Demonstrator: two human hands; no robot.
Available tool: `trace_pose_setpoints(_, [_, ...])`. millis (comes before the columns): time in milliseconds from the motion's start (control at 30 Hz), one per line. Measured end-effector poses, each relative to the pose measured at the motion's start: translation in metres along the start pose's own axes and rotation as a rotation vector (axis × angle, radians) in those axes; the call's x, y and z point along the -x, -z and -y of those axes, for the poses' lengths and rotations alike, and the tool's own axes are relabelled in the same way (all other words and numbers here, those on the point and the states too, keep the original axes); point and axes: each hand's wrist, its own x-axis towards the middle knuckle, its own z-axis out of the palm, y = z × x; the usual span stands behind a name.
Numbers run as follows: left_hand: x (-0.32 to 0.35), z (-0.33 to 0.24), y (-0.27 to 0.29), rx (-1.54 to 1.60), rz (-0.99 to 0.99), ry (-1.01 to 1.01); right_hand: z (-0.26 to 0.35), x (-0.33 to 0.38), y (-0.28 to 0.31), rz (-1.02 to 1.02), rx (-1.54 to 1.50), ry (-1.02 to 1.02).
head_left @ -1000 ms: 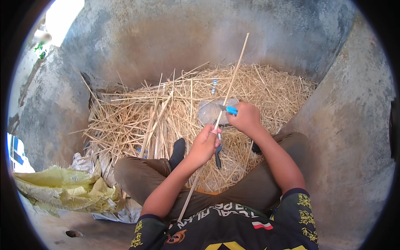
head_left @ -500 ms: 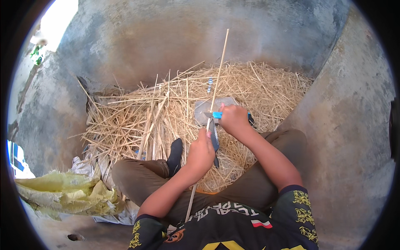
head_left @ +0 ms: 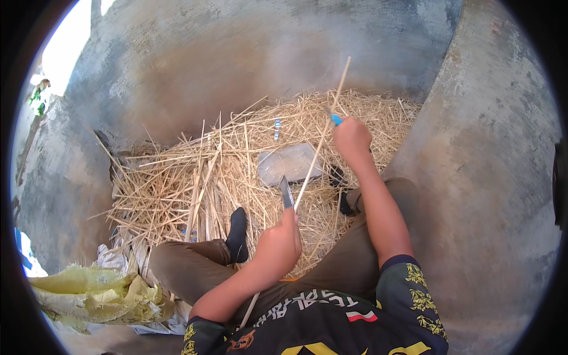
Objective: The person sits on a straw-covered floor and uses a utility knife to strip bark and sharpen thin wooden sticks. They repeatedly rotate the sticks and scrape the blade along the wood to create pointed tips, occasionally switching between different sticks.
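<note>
My left hand [head_left: 278, 245] is closed around a long, thin pale stick [head_left: 313, 158], perhaps a bamboo strip. The stick slants from near my shirt up to the far right. My right hand [head_left: 353, 141] grips a blue-handled knife [head_left: 336, 119], its short blade against the upper part of the stick. Just beyond my left fingers shows a dark, jagged-edged blade [head_left: 287, 193]; its rear end is hidden by the hand, so whether I touch it cannot be told. A flat grey stone block [head_left: 288, 164] lies on the shavings beyond the hands.
Straw-like shavings [head_left: 367, 112] and loose strips [head_left: 171, 183] cover the floor between my crossed legs and the concrete wall [head_left: 236, 65]. A small blue-and-white wrapper [head_left: 277, 128] lies behind the block. At lower left sits a torn yellow sack [head_left: 100, 290]. Another wall [head_left: 473, 177] rises on the right.
My right hand with the knife has moved away from my left hand, up along the stick. The stick leans further right. My left hand has shifted slightly nearer to me.
</note>
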Motion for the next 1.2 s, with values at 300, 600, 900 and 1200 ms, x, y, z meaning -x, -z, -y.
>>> trace_pose_setpoints(300, [-0.001, -0.004, 0.02, 0.167, -0.033, -0.038, 0.008, 0.022, 0.044, 0.042, -0.048, -0.024])
trace_pose_setpoints(600, [-0.011, 0.013, 0.023, 0.193, -0.158, -0.011, 0.039, 0.053, 0.029, 0.098, -0.014, 0.279])
trace_pose_setpoints(900, [-0.002, 0.004, 0.015, 0.107, -0.162, -0.07, -0.001, 0.0, 0.042, -0.018, -0.039, -0.088])
trace_pose_setpoints(1200, [-0.019, 0.018, 0.026, 0.185, -0.072, 0.095, -0.003, -0.002, 0.028, -0.114, 0.064, -0.025])
